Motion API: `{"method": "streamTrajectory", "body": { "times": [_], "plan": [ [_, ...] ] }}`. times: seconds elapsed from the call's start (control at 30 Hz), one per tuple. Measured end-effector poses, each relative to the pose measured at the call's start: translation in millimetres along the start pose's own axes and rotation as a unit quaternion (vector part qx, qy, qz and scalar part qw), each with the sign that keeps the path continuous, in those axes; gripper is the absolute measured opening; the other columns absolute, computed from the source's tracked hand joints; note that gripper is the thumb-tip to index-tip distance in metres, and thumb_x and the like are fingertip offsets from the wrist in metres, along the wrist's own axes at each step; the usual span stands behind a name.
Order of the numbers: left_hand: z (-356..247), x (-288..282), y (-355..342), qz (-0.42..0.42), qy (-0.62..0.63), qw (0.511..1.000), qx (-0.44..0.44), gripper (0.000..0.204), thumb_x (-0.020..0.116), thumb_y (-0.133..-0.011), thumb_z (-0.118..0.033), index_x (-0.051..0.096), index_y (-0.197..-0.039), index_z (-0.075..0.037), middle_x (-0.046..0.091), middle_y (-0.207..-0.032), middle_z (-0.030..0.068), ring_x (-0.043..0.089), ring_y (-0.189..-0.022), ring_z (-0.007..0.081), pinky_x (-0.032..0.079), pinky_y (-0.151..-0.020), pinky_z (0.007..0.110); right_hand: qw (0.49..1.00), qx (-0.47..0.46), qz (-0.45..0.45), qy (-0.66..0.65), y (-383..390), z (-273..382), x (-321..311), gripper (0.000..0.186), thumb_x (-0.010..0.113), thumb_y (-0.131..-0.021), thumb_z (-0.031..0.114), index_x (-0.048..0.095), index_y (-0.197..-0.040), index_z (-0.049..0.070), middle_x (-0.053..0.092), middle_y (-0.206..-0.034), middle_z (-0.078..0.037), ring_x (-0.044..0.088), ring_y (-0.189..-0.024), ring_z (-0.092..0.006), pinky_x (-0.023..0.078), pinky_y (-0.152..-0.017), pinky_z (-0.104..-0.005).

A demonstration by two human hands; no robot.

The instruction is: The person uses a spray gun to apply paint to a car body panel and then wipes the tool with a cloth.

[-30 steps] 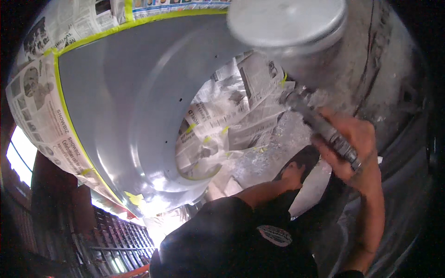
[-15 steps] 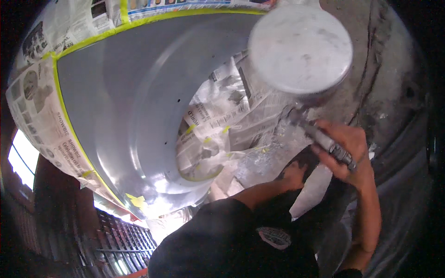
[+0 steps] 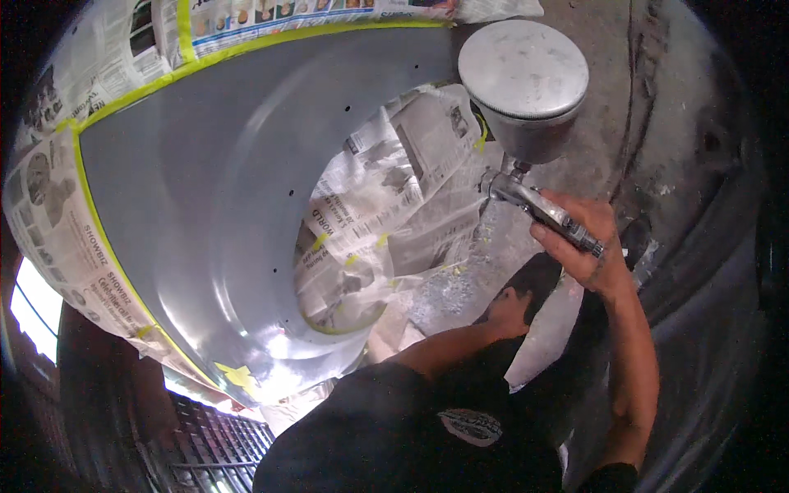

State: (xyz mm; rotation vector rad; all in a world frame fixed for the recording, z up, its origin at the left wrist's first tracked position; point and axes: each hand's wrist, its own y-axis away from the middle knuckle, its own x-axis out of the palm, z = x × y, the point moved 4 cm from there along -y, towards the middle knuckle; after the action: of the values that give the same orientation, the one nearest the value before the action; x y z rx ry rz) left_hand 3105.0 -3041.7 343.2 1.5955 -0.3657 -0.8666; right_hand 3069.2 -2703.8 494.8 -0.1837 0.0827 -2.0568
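Observation:
A metal spray gun (image 3: pixel 526 200) with a large lidded cup (image 3: pixel 523 82) on top is gripped in my right hand (image 3: pixel 582 238). Its nozzle faces left, toward the grey car panel (image 3: pixel 189 164), and stands apart from it. The panel has a curved wheel-arch edge and a few small dark holes. My left hand (image 3: pixel 511 312) rests on my dark-clothed knee, holding nothing that shows; its fingers are partly hidden.
Newspaper (image 3: pixel 394 164) fills the wheel opening, and more newspaper (image 3: pixel 90 246) borders the panel, fixed with yellow tape (image 3: pixel 103 214). Rough concrete floor (image 3: pixel 596 99) lies at the right. A metal grille (image 3: pixel 218 448) stands at the lower left.
The spray gun and cup have moved down, slightly left and farther from view, along with my right hand. The panel has shifted a little left in view. My left hand stays on the knee.

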Motion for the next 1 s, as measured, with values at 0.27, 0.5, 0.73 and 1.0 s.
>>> {"method": "streamTrajectory", "body": {
  "times": [0.27, 0.5, 0.73, 1.0],
  "plan": [
    [-2, -7, 9, 0.015, -0.008, 1.000, -0.004, 0.100, 0.084, -0.072, -0.042, 0.038, -0.157, -0.015, 0.043, -0.134, 0.0317, 0.062, -0.110, 0.0473, 0.056, -0.088, 0.050, 0.979, 0.165, -0.077, 0.091, -3, -40, -15, 0.039, 0.080, -0.086, 0.023, 0.072, -0.116, -0.001, 0.075, -0.092, -0.020, 0.074, -0.078, -0.0304, 0.054, -0.073, -0.0389],
    [3, 2, 4, -0.017, -0.031, 0.999, 0.017, 0.099, 0.083, -0.073, -0.042, 0.038, -0.157, -0.014, 0.044, -0.131, 0.0309, 0.062, -0.106, 0.0468, 0.055, -0.089, 0.051, 0.994, 0.108, 0.017, 0.029, 3, -21, -10, 0.038, 0.081, -0.085, 0.019, 0.072, -0.116, -0.001, 0.076, -0.098, -0.021, 0.075, -0.083, -0.0315, 0.055, -0.078, -0.0375],
    [7, 11, -2, -0.024, -0.022, 0.999, 0.032, 0.099, 0.083, -0.073, -0.041, 0.039, -0.156, -0.012, 0.044, -0.129, 0.0298, 0.061, -0.106, 0.0476, 0.056, -0.088, 0.051, 0.988, 0.104, -0.085, 0.071, 5, -41, -17, 0.037, 0.081, -0.084, 0.016, 0.072, -0.116, -0.001, 0.075, -0.102, -0.023, 0.075, -0.089, -0.0341, 0.055, -0.080, -0.0383],
    [1, 1, 6, -0.014, 0.001, 1.000, 0.028, 0.101, 0.083, -0.071, -0.042, 0.038, -0.157, -0.012, 0.043, -0.132, 0.0314, 0.061, -0.107, 0.0491, 0.055, -0.089, 0.051, 0.998, 0.005, -0.026, 0.057, -1, -18, -11, 0.038, 0.081, -0.082, 0.017, 0.072, -0.115, -0.001, 0.075, -0.099, -0.022, 0.075, -0.087, -0.0340, 0.055, -0.079, -0.0411]
  ]
}}
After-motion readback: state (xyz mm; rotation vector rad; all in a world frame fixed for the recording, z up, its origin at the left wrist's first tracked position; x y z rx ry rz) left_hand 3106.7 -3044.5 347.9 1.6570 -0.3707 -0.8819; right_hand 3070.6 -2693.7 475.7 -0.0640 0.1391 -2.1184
